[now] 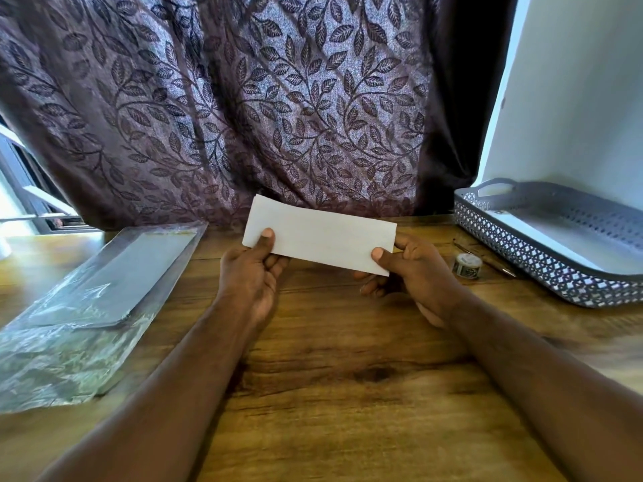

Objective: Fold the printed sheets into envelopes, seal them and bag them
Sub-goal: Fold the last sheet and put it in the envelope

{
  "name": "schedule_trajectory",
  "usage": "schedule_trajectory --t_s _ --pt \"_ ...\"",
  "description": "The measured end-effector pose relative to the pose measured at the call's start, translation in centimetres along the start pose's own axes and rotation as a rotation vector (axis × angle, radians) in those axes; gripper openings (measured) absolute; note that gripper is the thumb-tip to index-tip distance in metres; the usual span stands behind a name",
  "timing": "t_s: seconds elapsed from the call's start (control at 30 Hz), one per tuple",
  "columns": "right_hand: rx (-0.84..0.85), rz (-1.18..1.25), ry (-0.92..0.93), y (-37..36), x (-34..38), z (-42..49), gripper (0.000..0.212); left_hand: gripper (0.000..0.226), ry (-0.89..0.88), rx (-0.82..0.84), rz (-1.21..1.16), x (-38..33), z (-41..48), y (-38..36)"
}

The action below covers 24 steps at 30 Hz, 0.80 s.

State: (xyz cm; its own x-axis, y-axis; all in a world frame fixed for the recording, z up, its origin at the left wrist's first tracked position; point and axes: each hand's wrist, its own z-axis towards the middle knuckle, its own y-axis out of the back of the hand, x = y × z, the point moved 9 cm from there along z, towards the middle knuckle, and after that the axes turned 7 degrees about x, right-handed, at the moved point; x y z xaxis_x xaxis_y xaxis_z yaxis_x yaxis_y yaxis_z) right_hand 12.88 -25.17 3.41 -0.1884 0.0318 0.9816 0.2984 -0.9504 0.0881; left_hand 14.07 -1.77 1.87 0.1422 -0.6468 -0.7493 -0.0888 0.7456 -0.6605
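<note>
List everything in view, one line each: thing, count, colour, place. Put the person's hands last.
folded paper: 1, white, held above the table's centre
plastic bag: 1, clear, table left
basket: 1, grey, table right
small round object: 1, pale, beside the basket
table: 1, brown wood, underneath
curtain: 1, purple, leaf-patterned, behind the table
left hand: 1, pinches the paper's left end
right hand: 1, pinches the paper's right end
</note>
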Motion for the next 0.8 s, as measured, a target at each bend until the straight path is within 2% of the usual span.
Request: schedule_trajectory --t_s 0.17,0.3,0.43,0.53,0.63,0.7,0.8 --pt "-0.054 -0.016 -0.001 1.6 -0.3 0.2 0.024 0.014 -0.026 0.003 0.099 -0.9 0.4 0.9" --pt "-0.164 -0.027 -0.032 4.1 -0.6 -0.1 0.019 0.017 -0.029 0.020 0.428 -1.7 0.6 1.7" --pt "-0.260 -0.058 -0.064 5.2 -1.2 -0.2 0.030 0.027 -0.022 0.120 0.741 -1.6 1.0 1.1" --pt "-0.309 -0.310 -0.119 5.8 -1.2 -0.4 0.026 0.033 -0.128 0.106 1.102 -2.0 1.5 0.9" --pt "-0.339 -0.737 -0.106 6.3 -0.3 -0.2 0.019 0.032 -0.192 0.131 1.510 -1.7 1.5 0.5" --pt "-0.326 -0.917 -0.109 6.0 -0.2 0.1 0.015 0.032 -0.225 0.164 1.624 -1.3 1.3 0.2" --pt "-0.269 -1.002 -0.186 5.6 -1.0 0.5 0.006 0.043 -0.259 0.184 1.644 -0.9 1.4 0.0"
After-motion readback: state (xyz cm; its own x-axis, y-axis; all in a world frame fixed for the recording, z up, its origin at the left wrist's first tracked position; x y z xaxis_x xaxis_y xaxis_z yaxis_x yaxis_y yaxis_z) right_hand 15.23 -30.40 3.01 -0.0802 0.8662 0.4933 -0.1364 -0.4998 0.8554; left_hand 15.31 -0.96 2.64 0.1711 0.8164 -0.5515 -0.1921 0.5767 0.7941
